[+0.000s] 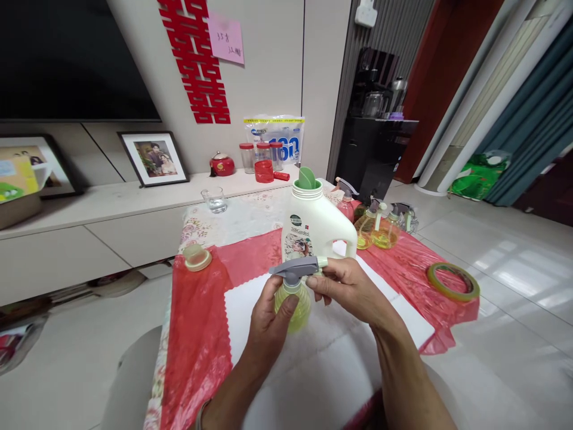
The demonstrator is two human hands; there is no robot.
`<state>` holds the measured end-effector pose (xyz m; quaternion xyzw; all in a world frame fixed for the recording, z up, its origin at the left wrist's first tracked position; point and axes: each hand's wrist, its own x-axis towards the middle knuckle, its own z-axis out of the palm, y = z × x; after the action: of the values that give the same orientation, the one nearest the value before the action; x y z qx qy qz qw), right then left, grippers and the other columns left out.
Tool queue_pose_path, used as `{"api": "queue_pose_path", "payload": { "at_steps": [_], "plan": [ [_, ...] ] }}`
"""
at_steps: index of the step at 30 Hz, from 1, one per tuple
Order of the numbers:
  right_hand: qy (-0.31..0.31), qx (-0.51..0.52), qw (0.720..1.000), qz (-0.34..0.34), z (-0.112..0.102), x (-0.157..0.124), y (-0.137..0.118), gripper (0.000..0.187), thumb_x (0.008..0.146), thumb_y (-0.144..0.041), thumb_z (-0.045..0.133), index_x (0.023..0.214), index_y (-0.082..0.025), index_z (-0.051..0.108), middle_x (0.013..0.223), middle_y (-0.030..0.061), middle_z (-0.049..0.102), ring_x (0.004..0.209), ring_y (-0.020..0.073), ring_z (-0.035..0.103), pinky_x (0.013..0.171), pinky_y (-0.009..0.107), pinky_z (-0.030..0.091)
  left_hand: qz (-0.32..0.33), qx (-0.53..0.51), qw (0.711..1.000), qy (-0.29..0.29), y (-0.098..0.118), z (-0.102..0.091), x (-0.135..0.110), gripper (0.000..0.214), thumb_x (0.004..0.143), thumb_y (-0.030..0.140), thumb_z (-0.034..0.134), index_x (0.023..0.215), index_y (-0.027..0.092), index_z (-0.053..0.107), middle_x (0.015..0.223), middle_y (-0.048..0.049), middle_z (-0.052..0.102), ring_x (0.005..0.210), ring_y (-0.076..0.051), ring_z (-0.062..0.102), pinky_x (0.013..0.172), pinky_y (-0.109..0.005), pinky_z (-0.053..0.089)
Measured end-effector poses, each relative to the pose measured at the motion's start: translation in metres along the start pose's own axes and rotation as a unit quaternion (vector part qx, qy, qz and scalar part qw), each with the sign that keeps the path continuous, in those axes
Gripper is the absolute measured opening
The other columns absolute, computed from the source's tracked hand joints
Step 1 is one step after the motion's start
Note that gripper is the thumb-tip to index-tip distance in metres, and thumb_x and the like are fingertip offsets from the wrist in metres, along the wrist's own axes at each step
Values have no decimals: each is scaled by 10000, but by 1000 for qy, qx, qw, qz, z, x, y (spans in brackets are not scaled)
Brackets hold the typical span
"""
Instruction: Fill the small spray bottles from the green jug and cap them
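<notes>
My left hand (271, 319) is wrapped round a small yellow-green spray bottle (293, 304) over the white sheet (322, 352) on the table. The bottle's grey trigger head (295, 269) is gripped by my right hand (347, 286), fingers pinched near the green nozzle tip. Just behind stands a large white detergent jug (313, 227) with a green funnel in its mouth. Its cap (197, 257) lies on the red plastic to the left.
Several small spray bottles (380, 227) with yellow liquid stand at the table's far right. A tape roll (453, 280) lies near the right edge, a glass (215, 200) at the far side. Behind is a low cabinet (89, 221) with photo frames, jars and a red pot.
</notes>
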<state>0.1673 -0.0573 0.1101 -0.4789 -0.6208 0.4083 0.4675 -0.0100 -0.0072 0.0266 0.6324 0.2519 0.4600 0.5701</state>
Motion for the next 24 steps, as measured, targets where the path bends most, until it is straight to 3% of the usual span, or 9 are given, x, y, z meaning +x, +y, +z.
{"api": "queue_pose_path", "payload": {
  "at_steps": [6,12,16,24],
  "plan": [
    [3,-12,1000,-2,0,1,4,460,957,-528,638,799,-98,593,717,19,574,615,60,524,562,123,418,-4,0,1000,4,0,2,0,385,949,425,603,1268,212,567,1302,-102,647,1191,-292,601,1033,-417,435],
    [16,-26,1000,-2,5,2,5,416,971,-478,621,789,-105,577,717,13,570,625,60,532,575,128,425,-11,-48,999,14,5,3,-2,425,924,473,626,1252,213,556,1288,-97,663,1169,-293,621,933,-380,494],
    [13,-30,999,-11,8,3,6,397,983,-470,608,822,-107,596,720,11,571,626,61,533,570,131,426,-16,-48,997,55,6,4,0,396,935,469,618,1234,212,585,1312,-87,655,1227,-281,596,1006,-379,469],
    [-14,17,1000,-13,3,9,19,411,882,-499,736,920,-105,626,861,17,568,732,72,502,638,145,430,-20,-85,995,43,6,7,2,393,934,412,638,1267,211,582,1317,-99,660,1248,-274,600,1051,-405,463]
  ]
}}
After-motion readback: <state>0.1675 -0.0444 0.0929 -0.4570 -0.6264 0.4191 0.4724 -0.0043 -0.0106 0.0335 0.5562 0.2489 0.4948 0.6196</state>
